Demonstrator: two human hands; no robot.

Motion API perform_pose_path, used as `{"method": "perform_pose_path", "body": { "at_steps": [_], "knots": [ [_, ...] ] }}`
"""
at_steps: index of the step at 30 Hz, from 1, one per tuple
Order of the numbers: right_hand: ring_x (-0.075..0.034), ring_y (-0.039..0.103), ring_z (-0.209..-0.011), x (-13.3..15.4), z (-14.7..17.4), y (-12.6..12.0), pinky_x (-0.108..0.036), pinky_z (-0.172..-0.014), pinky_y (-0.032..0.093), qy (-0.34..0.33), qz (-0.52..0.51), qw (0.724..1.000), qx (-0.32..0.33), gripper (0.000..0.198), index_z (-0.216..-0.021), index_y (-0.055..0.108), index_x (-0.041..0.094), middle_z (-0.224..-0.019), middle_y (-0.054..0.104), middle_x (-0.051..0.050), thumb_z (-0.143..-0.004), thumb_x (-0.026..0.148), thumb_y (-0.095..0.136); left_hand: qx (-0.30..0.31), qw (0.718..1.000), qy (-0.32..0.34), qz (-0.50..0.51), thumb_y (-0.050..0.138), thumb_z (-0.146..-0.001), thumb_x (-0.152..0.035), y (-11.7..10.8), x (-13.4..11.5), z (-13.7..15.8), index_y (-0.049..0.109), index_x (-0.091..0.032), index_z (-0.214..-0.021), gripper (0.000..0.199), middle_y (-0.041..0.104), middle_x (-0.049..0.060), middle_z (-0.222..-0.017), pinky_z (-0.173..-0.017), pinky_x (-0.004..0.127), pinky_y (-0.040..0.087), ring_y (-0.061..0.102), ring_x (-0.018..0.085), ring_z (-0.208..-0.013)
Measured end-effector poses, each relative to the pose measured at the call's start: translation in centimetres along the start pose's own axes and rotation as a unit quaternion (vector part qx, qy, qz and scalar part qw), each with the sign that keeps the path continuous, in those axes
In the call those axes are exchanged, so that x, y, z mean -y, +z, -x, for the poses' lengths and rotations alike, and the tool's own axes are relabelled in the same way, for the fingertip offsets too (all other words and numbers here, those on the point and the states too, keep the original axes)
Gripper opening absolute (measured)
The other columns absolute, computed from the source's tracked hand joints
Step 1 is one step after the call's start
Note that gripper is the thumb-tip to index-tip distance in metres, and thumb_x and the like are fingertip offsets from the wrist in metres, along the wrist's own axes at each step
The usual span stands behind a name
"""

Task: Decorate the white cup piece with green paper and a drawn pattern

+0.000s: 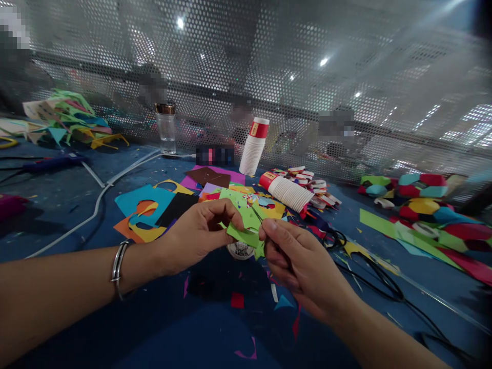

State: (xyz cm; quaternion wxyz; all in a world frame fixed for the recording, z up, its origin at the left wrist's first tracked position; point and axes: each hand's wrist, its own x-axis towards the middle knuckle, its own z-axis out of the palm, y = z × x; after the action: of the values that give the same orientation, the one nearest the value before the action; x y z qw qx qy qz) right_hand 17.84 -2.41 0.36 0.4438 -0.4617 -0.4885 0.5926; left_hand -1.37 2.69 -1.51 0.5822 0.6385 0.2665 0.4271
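A piece of light green paper (243, 237) is pinched between the thumb and fingers of my left hand (192, 233), above the table. My right hand (298, 253) is closed beside it on a thin dark pointed tool (256, 213), whose kind I cannot make out. Its narrow tip points up and left, against or just behind the green paper. Below the paper a small green scrap (260, 250) shows near my right fingertips. Partly hidden under the green paper is a round white object (241, 251) with black print.
Coloured paper sheets with cut-outs, such as a blue sheet (159, 197), lie behind my hands. One paper cup stack (252, 148) stands; another cup stack (288, 192) lies down. A glass bottle (166, 130), white cable (98, 205), black cable (388, 287) and paper balls (430, 205) surround them.
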Motion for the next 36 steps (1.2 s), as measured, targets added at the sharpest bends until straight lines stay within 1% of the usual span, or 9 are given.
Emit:
{"method": "perform_pose_path", "body": {
  "at_steps": [6,12,20,23,25,27,30,33,36],
  "knots": [
    [0.0,0.016,-0.037,0.28,0.04,0.24,-0.013,-0.034,0.013,0.02,-0.036,0.998,0.047,0.033,-0.086,0.052,0.019,-0.052,0.037,0.013,-0.088,0.043,0.074,0.015,1.0,0.022,0.003,0.073,-0.081,-0.017,0.24,-0.22,0.32,0.062,-0.018,-0.082,0.011,0.061,-0.002,-0.081,-0.072,0.023,0.047,0.057,0.01,-0.075],
    [0.001,0.017,-0.035,0.36,0.11,0.23,-0.012,-0.032,0.012,0.022,-0.046,0.997,0.057,0.027,-0.091,0.055,0.017,-0.051,0.042,0.013,-0.088,0.036,0.075,0.031,0.999,0.028,0.01,0.073,-0.081,-0.016,0.21,-0.41,0.09,0.062,-0.018,-0.079,0.011,0.062,-0.002,-0.081,-0.071,0.022,0.047,0.058,0.01,-0.074],
    [0.001,0.017,-0.036,0.27,0.21,0.2,-0.013,-0.032,0.011,0.031,-0.061,0.995,0.069,0.022,-0.084,0.061,0.016,-0.053,0.041,0.012,-0.08,0.028,0.078,0.026,0.999,0.021,-0.005,0.073,-0.081,-0.019,0.36,-0.22,0.1,0.063,-0.018,-0.08,0.01,0.062,-0.001,-0.081,-0.073,0.024,0.048,0.058,0.011,-0.075],
    [0.001,0.017,-0.036,0.29,0.13,0.31,-0.013,-0.033,0.011,0.016,-0.061,0.996,0.062,0.019,-0.083,0.061,0.016,-0.052,0.04,0.012,-0.079,0.025,0.077,0.019,0.999,-0.023,0.021,0.075,-0.075,-0.014,0.54,-0.11,0.14,0.063,-0.019,-0.087,0.017,0.063,-0.002,-0.084,-0.073,0.024,0.048,0.058,0.011,-0.077],
    [0.001,0.017,-0.035,0.3,0.07,0.34,-0.012,-0.033,0.011,0.008,-0.062,0.997,0.05,0.018,-0.081,0.058,0.017,-0.05,0.038,0.013,-0.078,0.021,0.076,0.038,0.994,-0.085,0.049,0.074,-0.073,-0.01,0.64,-0.07,0.29,0.062,-0.019,-0.093,0.025,0.065,-0.001,-0.089,-0.073,0.024,0.047,0.059,0.012,-0.08],
    [0.001,0.016,-0.035,0.29,0.03,0.34,-0.012,-0.034,0.011,0.0,-0.057,0.998,0.031,0.019,-0.079,0.055,0.018,-0.048,0.036,0.014,-0.08,0.021,0.074,0.072,0.985,-0.136,0.073,0.075,-0.074,-0.011,0.69,-0.15,0.53,0.061,-0.019,-0.097,0.028,0.067,0.0,-0.094,-0.074,0.024,0.047,0.06,0.012,-0.082],
    [0.0,0.016,-0.036,0.21,0.01,0.36,-0.013,-0.034,0.011,-0.013,-0.037,0.999,0.002,0.018,-0.08,0.054,0.018,-0.047,0.035,0.014,-0.082,0.023,0.072,0.088,0.979,-0.153,0.102,0.077,-0.078,-0.018,0.74,-0.49,0.87,0.062,-0.018,-0.099,0.026,0.067,0.003,-0.099,-0.075,0.024,0.048,0.062,0.013,-0.086],
    [0.0,0.017,-0.036,0.05,0.01,0.42,-0.014,-0.034,0.012,-0.015,-0.024,1.0,-0.002,0.019,-0.082,0.055,0.018,-0.048,0.037,0.014,-0.081,0.024,0.073,0.053,0.976,-0.166,0.127,0.075,-0.083,-0.023,0.85,-0.84,1.01,0.065,-0.016,-0.1,0.021,0.069,0.003,-0.095,-0.073,0.022,0.047,0.065,0.013,-0.085],
    [-0.001,0.018,-0.036,-0.14,-0.05,0.44,-0.015,-0.034,0.012,-0.02,-0.011,1.0,0.003,0.017,-0.083,0.057,0.018,-0.048,0.039,0.013,-0.082,0.025,0.073,0.027,0.971,-0.176,0.16,0.076,-0.083,-0.023,1.06,-1.01,1.02,0.066,-0.015,-0.1,0.021,0.07,0.003,-0.091,-0.069,0.021,0.048,0.067,0.012,-0.08]
  ]
}}
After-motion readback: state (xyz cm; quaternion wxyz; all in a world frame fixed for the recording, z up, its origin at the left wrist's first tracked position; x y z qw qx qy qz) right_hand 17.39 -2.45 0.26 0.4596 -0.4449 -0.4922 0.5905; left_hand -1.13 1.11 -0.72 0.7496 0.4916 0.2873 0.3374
